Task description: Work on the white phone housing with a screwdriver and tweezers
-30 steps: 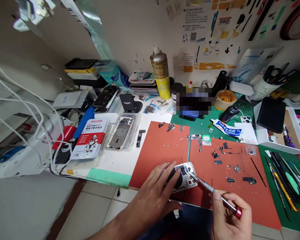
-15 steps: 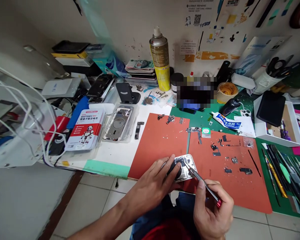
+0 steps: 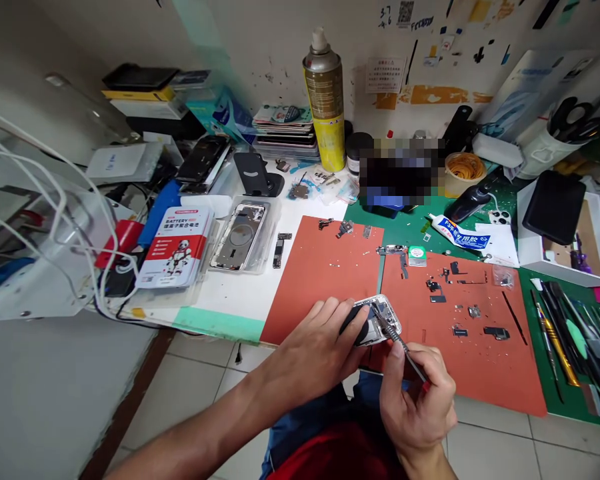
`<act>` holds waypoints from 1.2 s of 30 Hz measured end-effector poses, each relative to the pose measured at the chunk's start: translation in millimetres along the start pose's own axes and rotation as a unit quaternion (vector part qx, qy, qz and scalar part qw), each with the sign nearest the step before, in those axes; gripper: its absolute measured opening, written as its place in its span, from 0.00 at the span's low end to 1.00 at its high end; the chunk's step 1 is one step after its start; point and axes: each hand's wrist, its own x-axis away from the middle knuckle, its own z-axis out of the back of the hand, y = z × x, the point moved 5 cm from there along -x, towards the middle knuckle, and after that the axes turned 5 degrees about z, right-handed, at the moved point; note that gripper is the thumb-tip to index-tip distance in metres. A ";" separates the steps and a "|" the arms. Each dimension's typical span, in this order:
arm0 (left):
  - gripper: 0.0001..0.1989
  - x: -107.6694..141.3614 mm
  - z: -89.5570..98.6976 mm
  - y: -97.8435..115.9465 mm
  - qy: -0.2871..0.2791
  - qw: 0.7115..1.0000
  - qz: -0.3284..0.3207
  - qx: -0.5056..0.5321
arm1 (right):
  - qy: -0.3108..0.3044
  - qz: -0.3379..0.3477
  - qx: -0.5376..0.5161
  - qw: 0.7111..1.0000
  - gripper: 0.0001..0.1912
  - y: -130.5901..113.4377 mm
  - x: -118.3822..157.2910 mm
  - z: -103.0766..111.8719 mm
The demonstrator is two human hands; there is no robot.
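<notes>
My left hand (image 3: 325, 337) is closed around a phone housing (image 3: 391, 312), white-edged with its inside facing up, at the front edge of the orange mat (image 3: 325, 267). Its fingers lie across a round black piece (image 3: 353, 321) that covers the near left part of the housing. In my right hand (image 3: 420, 393) is a slim metal pen-like tool (image 3: 397, 339) with a red end, gripped between thumb and fingers. The tool's tip reaches into the upper part of the housing; the exact spot it touches is too small to tell.
Small phone parts (image 3: 445, 287) lie scattered on the mat's right side. Several hand tools (image 3: 570, 340) rest at the far right beside a white box (image 3: 560, 260). Leftward are another phone housing (image 3: 240, 237) in a plastic tray, a battery box (image 3: 175, 247) and white cables (image 3: 60, 200). A spray can (image 3: 325, 107) stands behind.
The camera view has shifted a little. The phone housing tilts more in my left hand, and the tool in my right hand stands at a steeper angle, its tip still inside the housing.
</notes>
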 end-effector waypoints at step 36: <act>0.22 -3.6 -2.7 -3.8 -0.001 1.000 0.007 0.029 | -0.031 0.058 0.041 0.997 0.21 -7.2 -11.5 -10.8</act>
